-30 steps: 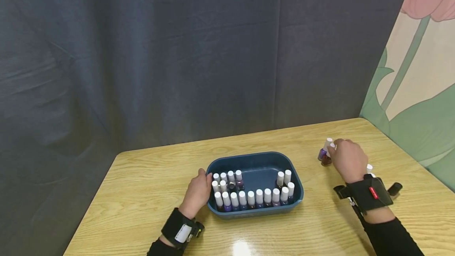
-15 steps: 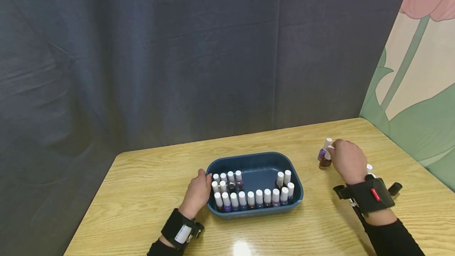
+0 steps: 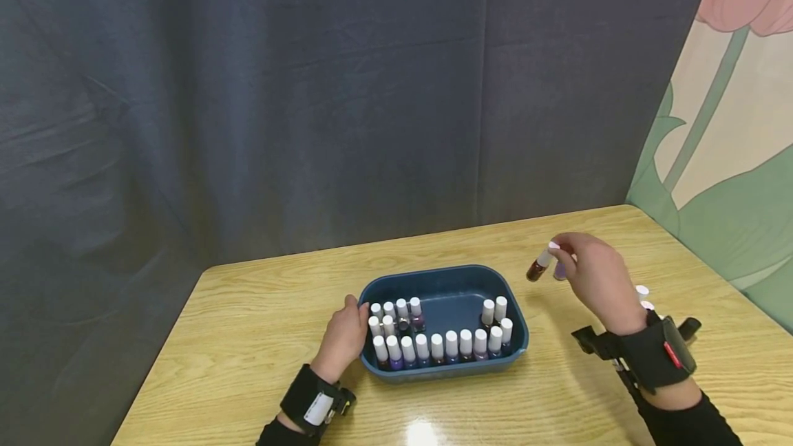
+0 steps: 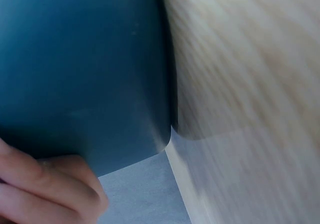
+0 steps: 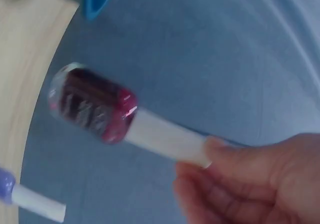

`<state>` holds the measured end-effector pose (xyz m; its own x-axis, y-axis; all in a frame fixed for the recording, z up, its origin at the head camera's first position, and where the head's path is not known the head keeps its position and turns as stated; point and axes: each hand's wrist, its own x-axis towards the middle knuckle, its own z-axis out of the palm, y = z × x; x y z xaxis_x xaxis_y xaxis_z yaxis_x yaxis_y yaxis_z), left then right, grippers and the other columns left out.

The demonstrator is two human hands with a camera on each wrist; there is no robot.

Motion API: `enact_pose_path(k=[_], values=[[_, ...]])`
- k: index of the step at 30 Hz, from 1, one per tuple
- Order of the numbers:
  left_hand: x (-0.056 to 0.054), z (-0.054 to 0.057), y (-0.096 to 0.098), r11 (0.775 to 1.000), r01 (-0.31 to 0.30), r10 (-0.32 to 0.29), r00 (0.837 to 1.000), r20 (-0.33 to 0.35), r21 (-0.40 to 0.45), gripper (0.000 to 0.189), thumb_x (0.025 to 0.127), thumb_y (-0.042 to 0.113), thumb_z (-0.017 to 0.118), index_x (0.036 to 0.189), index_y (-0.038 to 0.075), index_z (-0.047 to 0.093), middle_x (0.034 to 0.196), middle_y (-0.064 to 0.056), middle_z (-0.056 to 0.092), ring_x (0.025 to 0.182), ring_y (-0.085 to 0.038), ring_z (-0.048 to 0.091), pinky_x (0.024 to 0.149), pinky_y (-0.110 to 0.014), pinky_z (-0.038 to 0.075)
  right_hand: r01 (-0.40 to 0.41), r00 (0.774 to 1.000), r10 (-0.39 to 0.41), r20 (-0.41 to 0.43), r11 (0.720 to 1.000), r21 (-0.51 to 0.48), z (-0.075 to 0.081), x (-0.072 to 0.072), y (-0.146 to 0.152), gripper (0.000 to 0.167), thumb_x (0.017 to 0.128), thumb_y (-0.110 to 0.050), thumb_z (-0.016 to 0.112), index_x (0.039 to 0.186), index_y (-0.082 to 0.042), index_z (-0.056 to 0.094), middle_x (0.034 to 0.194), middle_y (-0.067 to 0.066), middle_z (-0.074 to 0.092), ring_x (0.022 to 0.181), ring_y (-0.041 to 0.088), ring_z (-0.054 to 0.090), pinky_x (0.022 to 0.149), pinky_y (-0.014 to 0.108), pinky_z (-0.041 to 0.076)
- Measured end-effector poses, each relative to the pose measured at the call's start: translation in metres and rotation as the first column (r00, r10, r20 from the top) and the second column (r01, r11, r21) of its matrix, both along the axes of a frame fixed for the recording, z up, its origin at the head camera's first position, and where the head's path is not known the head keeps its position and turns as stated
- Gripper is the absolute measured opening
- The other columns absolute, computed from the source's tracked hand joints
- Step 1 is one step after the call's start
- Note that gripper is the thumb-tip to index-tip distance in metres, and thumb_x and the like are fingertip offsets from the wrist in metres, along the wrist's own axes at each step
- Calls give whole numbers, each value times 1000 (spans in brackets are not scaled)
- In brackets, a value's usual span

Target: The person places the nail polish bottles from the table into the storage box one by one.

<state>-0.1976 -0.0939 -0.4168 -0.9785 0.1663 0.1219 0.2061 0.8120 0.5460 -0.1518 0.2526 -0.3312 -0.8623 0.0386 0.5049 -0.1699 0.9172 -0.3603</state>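
Note:
Several white-capped nail polish bottles (image 3: pixel 437 347) stand in a blue plastic tray (image 3: pixel 446 270). My left hand (image 3: pixel 343 333) grips the left end of this tray; in the left wrist view its fingers (image 4: pixel 50 186) lie against the outer wall. My right hand (image 3: pixel 597 277) pinches the white cap of a dark red nail polish bottle (image 5: pixel 92 103) between thumb and fingertips. That bottle is tilted above the table, base toward the tray, right of the tray's rim. A purple nail polish bottle (image 3: pixel 560 270) stands behind the right hand, mostly hidden in the head view.
More white-capped bottles (image 3: pixel 642 292) stand on the wooden table (image 3: pixel 272 308), partly behind the right wrist. A dark curtain (image 3: pixel 347 102) hangs along the table's back edge. At the right is a wall with painted flowers (image 3: pixel 731 191).
My right hand has lifted the dark red nail polish bottle from beside the purple one and carried it left toward the tray, tilting it. The left hand and tray stay in place.

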Motion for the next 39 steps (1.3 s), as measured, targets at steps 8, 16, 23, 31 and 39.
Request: enact_pose_path(k=[8, 16, 23, 31, 39], values=[[0, 0, 1, 1000, -4, 5, 1000, 20, -3, 22, 98, 18, 40, 95, -3, 45, 69, -17, 57, 65, -24, 60, 52, -34, 44, -105, 988, 101, -115, 994, -28, 8, 3, -26, 19, 83, -3, 64, 101, 4, 62, 90, 20, 63, 77, 30, 57, 65, 45, 46], [-1, 1, 6, 1000, 5, -5, 999, 45, -2, 24, 99, 19, 39, 96, -4, 45, 71, -18, 57, 66, -24, 59, 52, -33, 44, -238, 971, 238, -32, 971, 6, 21, 13, -47, 18, 84, -6, 64, 102, -2, 65, 96, 13, 66, 88, 27, 61, 77, 46, 49], [0, 0, 6, 1000, 10, -10, 1000, 24, 0, 22, 98, 17, 40, 94, -3, 45, 70, -18, 57, 65, -25, 60, 52, -34, 44, -369, 929, 370, 11, 925, 87, 21, 8, -61, 16, 83, -9, 65, 99, -8, 66, 95, 5, 68, 85, 18, 63, 75, 37, 51], [1, -1, 6, 1000, 4, -3, 1000, 25, -3, 22, 98, 18, 40, 94, -3, 45, 70, -18, 57, 65, -25, 61, 51, -34, 44, -515, 852, 518, 68, 808, 286, 4, 1, -60, 16, 81, -11, 68, 97, -15, 67, 87, -7, 66, 78, 7, 60, 78, 33, 47], [2, -1, 5, 1000, 6, -6, 1000, 17, 2, 21, 98, 17, 40, 93, -3, 45, 69, -16, 56, 64, -23, 59, 50, -32, 43, -567, 824, 538, 179, 777, 274, -4, -1, -58, 17, 80, -13, 69, 96, -18, 67, 87, -10, 65, 80, 5, 59, 81, 35, 45]])
